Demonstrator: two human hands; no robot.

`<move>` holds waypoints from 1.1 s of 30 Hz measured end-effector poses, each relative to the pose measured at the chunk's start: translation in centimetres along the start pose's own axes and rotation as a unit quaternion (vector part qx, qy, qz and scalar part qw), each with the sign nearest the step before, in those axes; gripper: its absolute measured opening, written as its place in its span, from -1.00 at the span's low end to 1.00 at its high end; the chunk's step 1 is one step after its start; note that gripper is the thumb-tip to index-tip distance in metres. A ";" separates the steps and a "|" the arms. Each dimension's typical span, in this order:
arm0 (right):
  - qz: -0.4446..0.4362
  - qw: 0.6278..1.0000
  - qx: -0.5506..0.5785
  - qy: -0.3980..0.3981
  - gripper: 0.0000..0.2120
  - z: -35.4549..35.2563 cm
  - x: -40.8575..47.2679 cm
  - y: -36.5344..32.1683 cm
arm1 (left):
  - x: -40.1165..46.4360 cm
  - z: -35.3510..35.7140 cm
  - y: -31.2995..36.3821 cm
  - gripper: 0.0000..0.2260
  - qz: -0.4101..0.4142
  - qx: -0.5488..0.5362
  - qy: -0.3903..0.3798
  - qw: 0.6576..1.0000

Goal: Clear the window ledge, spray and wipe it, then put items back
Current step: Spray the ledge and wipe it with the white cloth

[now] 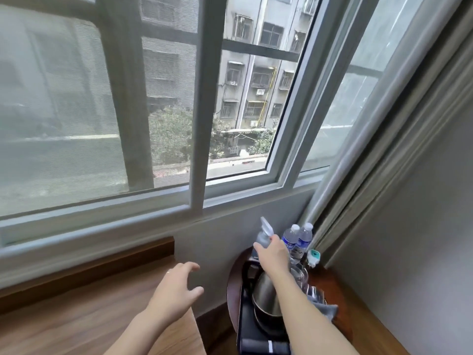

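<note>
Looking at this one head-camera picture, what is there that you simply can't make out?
- Spray bottle: the right hand covers its body, so how full it is stays hidden.
- Two water bottles: the label print is too small to read.
- Kettle: the forearm crosses it, hiding its lid.
- Black tray: cut off by the bottom edge.
- View through the left pane: blurred by the window screen.

Both forearms bare, no sleeves; ring (167, 272) on left grip (176, 285) finger.
</note>
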State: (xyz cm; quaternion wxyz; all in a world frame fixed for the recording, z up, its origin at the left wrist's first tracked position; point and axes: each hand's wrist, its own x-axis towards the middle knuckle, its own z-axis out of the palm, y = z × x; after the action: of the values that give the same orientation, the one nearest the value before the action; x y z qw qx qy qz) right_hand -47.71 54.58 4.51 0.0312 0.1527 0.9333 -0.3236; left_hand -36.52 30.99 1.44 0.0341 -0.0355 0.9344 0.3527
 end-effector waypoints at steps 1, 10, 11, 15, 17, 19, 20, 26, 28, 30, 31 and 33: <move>0.000 1.000 0.001 0.000 -0.52 0.0 1.9 0.4 | 0.8 0.7 0.3 -0.58 -0.007 -0.001 0.006 1.000; 0.007 0.999 -0.031 -0.027 -0.54 0.8 13.1 2.5 | 4.3 5.3 2.1 -0.58 -0.066 -0.023 0.029 0.997; 0.010 0.999 -0.036 -0.032 -0.55 1.2 13.8 2.6 | 4.5 5.5 2.2 -0.58 -0.073 -0.023 0.034 0.997; 0.009 0.997 -0.057 -0.045 -0.57 2.5 16.1 3.3 | 4.9 5.8 2.0 -0.63 -0.091 -0.021 0.044 0.995; 0.005 0.997 -0.066 -0.048 -0.61 3.2 16.8 3.6 | 4.9 5.8 1.7 -0.63 -0.104 -0.020 0.050 0.993; -0.003 0.995 -0.082 -0.051 -0.65 3.8 17.3 3.9 | 5.0 5.8 1.4 -0.64 -0.111 -0.019 0.054 0.992; -0.005 0.995 -0.087 -0.050 -0.67 4.0 17.5 4.0 | 5.1 5.8 1.4 -0.64 -0.114 -0.017 0.057 0.992; -0.014 0.997 -0.069 -0.026 -0.76 4.4 17.9 4.4 | 5.4 6.0 1.9 -0.63 -0.118 -0.021 0.064 0.991; -0.027 0.999 -0.039 -0.007 -0.81 4.1 17.5 4.1 | 5.5 5.8 2.3 -0.61 -0.111 -0.023 0.061 0.992; -0.052 0.999 -0.014 0.010 -0.81 3.2 16.7 3.3 | 5.8 5.5 2.6 -0.60 -0.104 -0.021 0.060 0.993; -0.068 0.998 -0.003 0.018 -0.81 2.6 16.2 2.7 | 6.0 5.2 2.9 -0.58 -0.102 -0.020 0.059 0.993; -0.103 0.994 0.019 0.035 -0.79 0.9 14.7 1.3 | 6.3 4.7 3.9 -0.54 -0.096 -0.022 0.059 0.993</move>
State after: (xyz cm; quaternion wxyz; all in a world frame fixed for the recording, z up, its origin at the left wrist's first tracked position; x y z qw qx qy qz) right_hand -61.37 58.85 0.70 -0.0381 0.0672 0.9382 -0.3374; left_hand -42.98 36.72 -0.05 0.0122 -0.1464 0.9190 0.3658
